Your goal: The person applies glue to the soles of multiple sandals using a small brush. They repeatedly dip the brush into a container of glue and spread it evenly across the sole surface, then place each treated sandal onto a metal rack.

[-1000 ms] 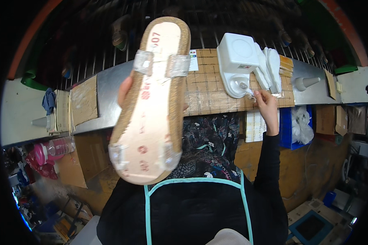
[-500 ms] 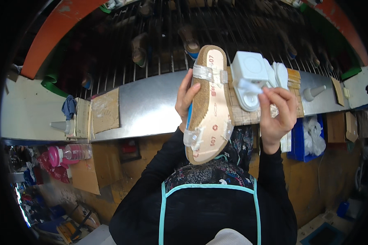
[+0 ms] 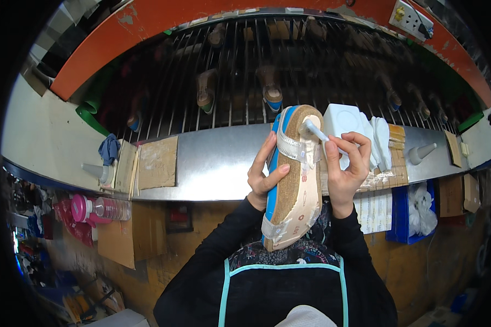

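Observation:
My left hand (image 3: 263, 171) grips an unfinished sandal (image 3: 301, 204) by its left side, its underside facing up. A cork rim surrounds the pale, printed middle, clear strap ends are folded over it, and a blue shoe last shows along the side. Pinched in the fingers of my right hand (image 3: 348, 169) is a slim white brush (image 3: 315, 129). Its tip touches the pale surface near the sandal's far end. Just beyond my right hand stands a white plastic container (image 3: 342, 117), partly hidden by the hand.
Behind the metal ledge (image 3: 213, 163), a rack of bars (image 3: 234, 82) carries several shoes on lasts. White pads (image 3: 382, 141) lie beside the container. A grey cone (image 3: 421, 152) stands farther right; cardboard (image 3: 157, 162) lies at left. Below hangs a blue bin (image 3: 401, 218) with plastic bags.
The brush has moved from the container onto the sandal's far end. My left hand has tilted the sandal, so more of its blue side shows. The view has shifted.

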A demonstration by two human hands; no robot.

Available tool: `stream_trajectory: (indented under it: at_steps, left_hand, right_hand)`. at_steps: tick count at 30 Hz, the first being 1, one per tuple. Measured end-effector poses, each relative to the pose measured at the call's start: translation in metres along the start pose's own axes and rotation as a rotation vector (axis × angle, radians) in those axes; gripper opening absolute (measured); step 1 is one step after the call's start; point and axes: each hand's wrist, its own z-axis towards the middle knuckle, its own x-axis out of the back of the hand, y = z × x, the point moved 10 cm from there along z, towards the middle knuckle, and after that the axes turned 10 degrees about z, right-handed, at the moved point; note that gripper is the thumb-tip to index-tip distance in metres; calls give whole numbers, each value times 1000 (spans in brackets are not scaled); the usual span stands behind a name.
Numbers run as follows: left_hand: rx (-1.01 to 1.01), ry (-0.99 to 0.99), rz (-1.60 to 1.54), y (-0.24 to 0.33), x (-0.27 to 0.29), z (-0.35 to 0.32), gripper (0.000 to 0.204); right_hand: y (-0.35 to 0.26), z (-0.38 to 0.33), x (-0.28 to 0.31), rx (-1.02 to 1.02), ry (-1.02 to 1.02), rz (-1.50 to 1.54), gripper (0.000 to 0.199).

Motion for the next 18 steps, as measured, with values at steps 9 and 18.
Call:
stream_trajectory:
  at_steps: [9,18]
  left_hand:
    - [-60,-21,-20,9,-3,10,47]
    - [-209,-137,-12,17,-9,17,41]
  right_hand:
    - [-24,13,16,211,65,-215,20]
    - [-30,20,22,216,-97,-218,20]
